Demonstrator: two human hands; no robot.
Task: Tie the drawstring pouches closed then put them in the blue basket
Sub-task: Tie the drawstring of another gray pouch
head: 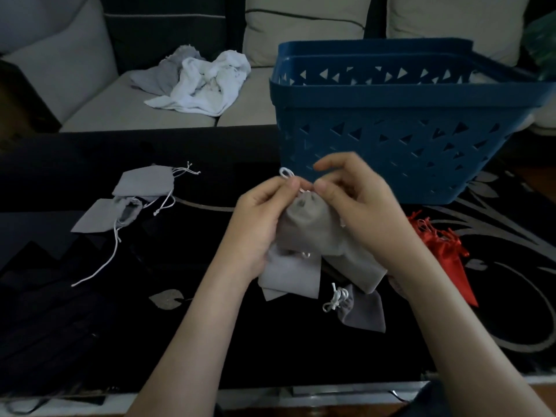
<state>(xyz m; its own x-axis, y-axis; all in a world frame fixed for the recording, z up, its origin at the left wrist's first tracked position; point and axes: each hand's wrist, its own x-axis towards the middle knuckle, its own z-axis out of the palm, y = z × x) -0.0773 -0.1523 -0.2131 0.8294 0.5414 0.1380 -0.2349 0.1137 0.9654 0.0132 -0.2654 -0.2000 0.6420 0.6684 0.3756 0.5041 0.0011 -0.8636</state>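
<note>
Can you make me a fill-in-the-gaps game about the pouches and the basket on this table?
The left hand and right hand hold a ____ pouch by its white drawstring. The basket behind the hands is ____. The pouches beside the right arm are ____. The crumpled white cloth lies on the ____. Missing words: grey, blue, red, sofa.

A home living room — a cushioned sofa [168, 94] strewn with crumpled laundry [204, 82] behind a dark patterned table [210, 341].

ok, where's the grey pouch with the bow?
Head view, lower centre: the bow-tied grey pouch lies on the black table, just below the held pouch.
</note>
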